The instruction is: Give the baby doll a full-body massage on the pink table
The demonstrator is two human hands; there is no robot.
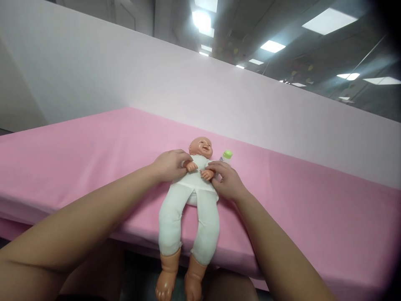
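A baby doll (194,179) with a white cloth body lies on its back on the pink-covered table (125,138). Its head is toward the far wall, and its plastic feet hang over the near edge. My left hand (173,164) is closed around the doll's arm on the left side, near its small plastic hand. On the other side my right hand (228,179) grips the doll's other arm, fingers over the sleeve. Just beyond my right hand stands a white bottle with a green cap (227,155), its lower part hidden by that hand.
A white partition (200,88) rises behind the table and along its left side. Lit ceiling panels (328,21) show above it. My knees are below the table's near edge, by the doll's feet.
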